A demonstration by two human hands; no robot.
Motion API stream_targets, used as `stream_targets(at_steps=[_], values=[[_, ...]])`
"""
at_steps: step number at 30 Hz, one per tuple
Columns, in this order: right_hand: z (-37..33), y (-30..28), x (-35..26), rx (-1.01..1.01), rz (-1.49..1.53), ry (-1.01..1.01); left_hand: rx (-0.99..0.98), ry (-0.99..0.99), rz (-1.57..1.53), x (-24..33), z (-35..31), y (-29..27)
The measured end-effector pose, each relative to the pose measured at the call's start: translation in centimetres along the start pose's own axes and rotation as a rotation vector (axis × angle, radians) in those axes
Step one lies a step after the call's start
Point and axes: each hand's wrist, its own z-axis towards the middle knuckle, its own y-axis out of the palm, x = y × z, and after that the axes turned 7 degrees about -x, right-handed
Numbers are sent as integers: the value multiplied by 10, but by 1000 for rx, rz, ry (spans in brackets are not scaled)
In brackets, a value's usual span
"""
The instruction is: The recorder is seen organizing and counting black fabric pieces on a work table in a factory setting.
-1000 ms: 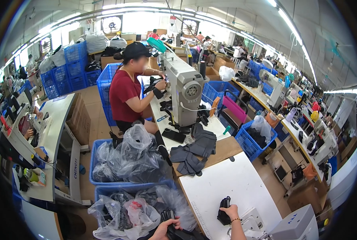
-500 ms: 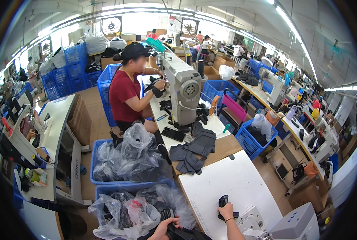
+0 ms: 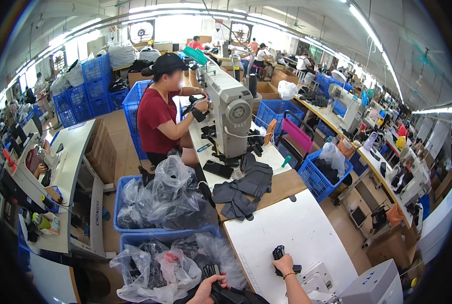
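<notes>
Near the lower edge, my left hand (image 3: 206, 289) is closed around a bunch of black fabric pieces (image 3: 212, 270) with finger-like strips sticking up. It is beside a blue crate of plastic bags (image 3: 155, 237). My right hand (image 3: 283, 264) is over the white tabletop (image 3: 286, 223), its fingers curled on a smaller stack of black pieces (image 3: 278, 252). Just right of it are the metal plate (image 3: 319, 279) and the grey head of a sewing machine (image 3: 373, 285). Dark grey cut pieces (image 3: 251, 183) lie in a loose pile at the table's far end.
A co-worker in a dark red shirt (image 3: 155, 121) works at a large sewing machine (image 3: 231, 109) ahead. Another blue crate with bagged goods (image 3: 160, 202) stands left of the tables. At right are a blue basket (image 3: 325, 175) and a row of machines. A phone (image 3: 218, 169) lies ahead.
My right hand has slid slightly left and up on the tabletop with the black stack. My left hand keeps its hold, almost unmoved.
</notes>
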Motion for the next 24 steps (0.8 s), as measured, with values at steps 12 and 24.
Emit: stream_targets(at_steps=[12, 24], values=[[-19, -21, -1, 182, 100, -150, -130, -32, -13, -4, 18, -6], [-41, -67, -18, -120, 1271, -384, -139, -16, 18, -7, 16, 0]])
